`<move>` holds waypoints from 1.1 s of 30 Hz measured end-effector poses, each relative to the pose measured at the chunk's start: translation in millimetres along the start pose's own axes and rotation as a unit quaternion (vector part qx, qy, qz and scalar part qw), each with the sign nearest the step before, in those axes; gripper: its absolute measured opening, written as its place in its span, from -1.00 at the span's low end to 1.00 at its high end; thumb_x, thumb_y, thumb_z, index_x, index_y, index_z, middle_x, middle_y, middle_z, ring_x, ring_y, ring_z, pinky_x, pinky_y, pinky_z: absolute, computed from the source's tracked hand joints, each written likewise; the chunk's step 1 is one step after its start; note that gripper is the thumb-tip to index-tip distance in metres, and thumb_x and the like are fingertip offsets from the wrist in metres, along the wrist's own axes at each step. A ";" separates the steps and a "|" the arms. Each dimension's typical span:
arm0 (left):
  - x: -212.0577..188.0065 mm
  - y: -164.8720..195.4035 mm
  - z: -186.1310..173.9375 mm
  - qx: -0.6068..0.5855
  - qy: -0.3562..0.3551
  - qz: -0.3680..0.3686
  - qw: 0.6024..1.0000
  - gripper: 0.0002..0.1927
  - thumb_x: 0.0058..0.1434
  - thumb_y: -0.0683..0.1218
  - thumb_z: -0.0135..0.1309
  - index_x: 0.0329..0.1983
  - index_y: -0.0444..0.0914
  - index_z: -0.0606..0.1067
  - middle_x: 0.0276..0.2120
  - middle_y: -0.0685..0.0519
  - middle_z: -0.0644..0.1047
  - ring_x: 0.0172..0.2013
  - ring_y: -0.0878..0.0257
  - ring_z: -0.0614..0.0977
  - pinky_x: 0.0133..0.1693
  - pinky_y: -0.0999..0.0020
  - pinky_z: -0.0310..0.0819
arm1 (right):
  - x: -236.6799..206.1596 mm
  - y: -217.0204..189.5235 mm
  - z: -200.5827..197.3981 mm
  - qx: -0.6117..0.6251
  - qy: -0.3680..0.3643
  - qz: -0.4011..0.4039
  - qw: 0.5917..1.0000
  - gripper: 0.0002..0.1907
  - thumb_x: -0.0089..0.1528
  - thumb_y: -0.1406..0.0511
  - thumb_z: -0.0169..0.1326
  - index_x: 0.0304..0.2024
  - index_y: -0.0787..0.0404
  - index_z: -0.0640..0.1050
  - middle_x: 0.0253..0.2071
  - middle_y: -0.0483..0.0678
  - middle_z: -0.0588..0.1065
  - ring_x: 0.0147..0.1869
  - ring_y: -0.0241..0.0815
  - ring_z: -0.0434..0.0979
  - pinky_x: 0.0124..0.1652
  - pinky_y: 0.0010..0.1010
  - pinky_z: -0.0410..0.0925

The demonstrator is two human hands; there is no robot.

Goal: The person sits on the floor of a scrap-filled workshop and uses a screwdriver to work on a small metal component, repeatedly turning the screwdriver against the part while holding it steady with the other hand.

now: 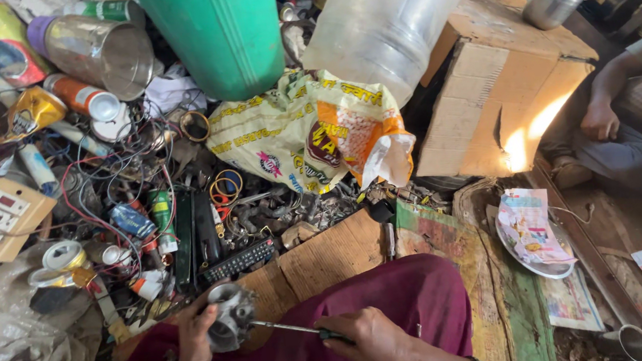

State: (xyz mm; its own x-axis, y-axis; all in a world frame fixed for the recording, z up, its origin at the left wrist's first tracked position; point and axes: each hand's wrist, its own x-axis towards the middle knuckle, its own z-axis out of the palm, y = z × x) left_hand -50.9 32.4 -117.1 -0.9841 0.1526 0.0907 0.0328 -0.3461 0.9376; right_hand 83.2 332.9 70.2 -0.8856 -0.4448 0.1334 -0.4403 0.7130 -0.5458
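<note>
The left hand [195,335] grips a metal part [230,316]; the right hand [370,339] is closed on a screwdriver [291,329]. Tangled wires [115,175] and cans [97,49] lie in front.

From up here I've got my left hand [195,335] wrapped round a grey metal engine part [228,316]; right hand [370,339] grips a screwdriver [291,329], tip in the part; all over my maroon lap [393,298]; cardboard [320,262] and wire clutter [121,190] just beyond.

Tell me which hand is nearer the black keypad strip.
Left. The left hand, gripping a metal part, sits just below the keypad strip; the right hand, holding a screwdriver, is farther right.
</note>
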 end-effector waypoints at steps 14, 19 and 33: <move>-1.1 -5.5 -7.3 -0.105 -0.005 0.007 0.994 -0.19 0.11 0.22 0.18 0.23 -0.49 0.50 -0.03 -0.15 0.64 -0.06 0.10 0.66 0.02 0.22 0.50 | -10.0 -0.5 4.2 0.689 -0.059 0.432 0.579 -0.53 0.31 0.37 0.14 0.27 0.32 0.46 -0.26 -0.02 0.55 -0.60 -0.49 0.23 -0.68 -0.72 0.00; 2.6 -6.0 -11.6 -0.083 -0.019 -0.001 0.996 -0.22 0.12 0.21 0.18 0.22 -0.48 0.51 -0.03 -0.14 0.64 -0.05 0.13 0.64 0.03 0.23 0.48 | 2.0 8.0 -2.4 0.587 -0.107 0.362 0.716 -0.59 0.32 0.38 0.08 0.23 0.32 0.50 -0.36 -0.11 0.51 -0.63 -0.53 0.16 -0.67 -0.67 0.00; -8.6 15.0 8.2 -0.091 -0.012 0.021 0.996 -0.18 0.11 0.27 0.19 0.20 -0.48 0.51 -0.05 -0.14 0.64 -0.06 0.12 0.64 0.03 0.24 0.47 | -8.6 14.8 -2.2 0.306 -0.017 0.135 0.942 -0.55 0.29 0.35 0.21 0.25 0.23 0.52 -0.18 0.05 0.62 -0.29 -0.29 0.53 -0.31 -0.46 0.42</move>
State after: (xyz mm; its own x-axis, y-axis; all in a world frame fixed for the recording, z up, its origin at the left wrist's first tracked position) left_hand -40.5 33.5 -101.0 -0.9779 0.1558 0.1391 0.0398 -0.5149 0.8563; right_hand 83.9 348.5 62.7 -0.9432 -0.3170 -0.0991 -0.0233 0.3606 -0.9324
